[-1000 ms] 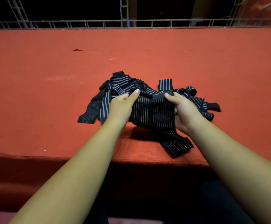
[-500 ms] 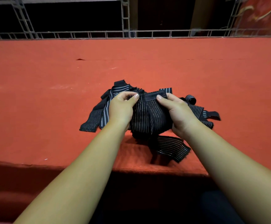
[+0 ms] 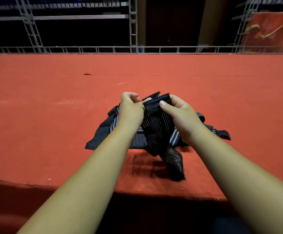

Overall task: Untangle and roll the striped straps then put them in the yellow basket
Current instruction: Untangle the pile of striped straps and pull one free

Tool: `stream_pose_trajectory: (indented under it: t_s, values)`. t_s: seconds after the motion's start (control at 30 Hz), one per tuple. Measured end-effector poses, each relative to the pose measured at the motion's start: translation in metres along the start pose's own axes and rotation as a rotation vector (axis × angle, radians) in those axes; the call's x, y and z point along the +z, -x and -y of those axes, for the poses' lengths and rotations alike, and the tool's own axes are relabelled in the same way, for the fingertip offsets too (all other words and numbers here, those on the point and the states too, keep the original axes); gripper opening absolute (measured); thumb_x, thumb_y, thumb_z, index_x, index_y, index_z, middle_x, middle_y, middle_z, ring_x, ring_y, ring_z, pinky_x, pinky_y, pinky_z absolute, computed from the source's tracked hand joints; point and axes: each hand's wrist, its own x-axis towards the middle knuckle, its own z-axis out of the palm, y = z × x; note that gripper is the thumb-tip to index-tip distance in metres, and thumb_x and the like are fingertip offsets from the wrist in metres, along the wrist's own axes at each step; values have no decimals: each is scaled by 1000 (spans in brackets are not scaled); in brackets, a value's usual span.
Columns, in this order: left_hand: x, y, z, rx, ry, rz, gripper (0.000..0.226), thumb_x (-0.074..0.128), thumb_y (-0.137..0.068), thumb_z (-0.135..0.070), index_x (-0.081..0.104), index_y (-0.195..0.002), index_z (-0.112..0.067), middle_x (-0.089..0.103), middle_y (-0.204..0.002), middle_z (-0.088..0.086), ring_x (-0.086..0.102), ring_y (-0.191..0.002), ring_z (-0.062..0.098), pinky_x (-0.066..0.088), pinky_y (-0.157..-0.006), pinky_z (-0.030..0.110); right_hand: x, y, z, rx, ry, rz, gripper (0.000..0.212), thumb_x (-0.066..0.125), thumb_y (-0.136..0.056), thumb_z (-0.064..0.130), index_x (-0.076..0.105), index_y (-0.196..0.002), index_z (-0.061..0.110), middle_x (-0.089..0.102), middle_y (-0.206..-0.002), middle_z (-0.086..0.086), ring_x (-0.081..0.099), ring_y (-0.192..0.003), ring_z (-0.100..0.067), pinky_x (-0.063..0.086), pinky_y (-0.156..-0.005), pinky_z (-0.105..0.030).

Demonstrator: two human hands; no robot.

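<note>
Head view looks down on the red surface (image 3: 36,115). The striped straps (image 3: 103,132) lie in a pile near the middle of its front edge, with one tail spread to the left. Above the pile, the left hand (image 3: 130,110) has its fingers curled and seems to pinch the left side of one lifted strap (image 3: 156,122). The top end of this strap stands between the two hands. Its long axis runs down from there toward the front edge, and I cannot tell if the free end touches the surface. The right hand (image 3: 183,117) grasps the top end, thumb in front and fingers behind. Both hands are equally near, so I think the rolling can start from this top end downward. No yellow basket is in sight.
</note>
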Motion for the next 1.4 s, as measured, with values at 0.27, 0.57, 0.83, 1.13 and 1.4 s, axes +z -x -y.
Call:
stream_pose_trajectory:
  t_s: [0.27, 0.57, 0.83, 1.13, 1.4]
  values:
    - [-9, 6, -22, 16, 55, 184, 40, 57, -110, -43, 73, -97, -10, 73, -83, 5, 65, -74, 19, 49, -70, 36, 2, -7, 24, 2, -58, 156, 21, 57, -109, 12, 74, -120, 7, 78, -108, -8, 73, -98, -17, 58, -87, -27]
    - [-24, -14, -75, 32, 30, 287, 43, 75, -95, -34, 67, -97, 8, 63, -82, 13, 56, -73, 23, 41, -62, 32, 10, -16, 55, 23, -49, 260, 23, 59, -108, 12, 73, -125, 5, 77, -112, -13, 71, -103, -24, 52, -96, -39]
    - [-24, -43, -129, 126, 180, 154, 23, 73, -103, -20, 75, -123, -9, 80, -117, 14, 78, -105, 26, 64, -95, 47, 6, -36, 89, -96, -94, 76, 21, 64, -107, 16, 75, -123, 9, 79, -119, -18, 75, -103, -28, 58, -96, -45]
    - [-14, -34, -168, 63, 302, 266, 23, 68, -104, -15, 77, -124, -6, 77, -88, 5, 69, -70, 14, 52, -59, 26, 10, -58, 132, -128, -151, 6, 27, 67, -107, 24, 76, -125, 5, 79, -118, -21, 75, -114, -43, 58, -105, -57]
    - [-19, -25, -165, 87, 293, 328, 32, 60, -111, -29, 74, -129, -6, 77, -101, 4, 72, -89, 16, 56, -74, 34, 13, -59, 135, -94, -63, -84, 26, 69, -106, 28, 80, -113, 6, 82, -107, -17, 79, -91, -28, 61, -97, -55]
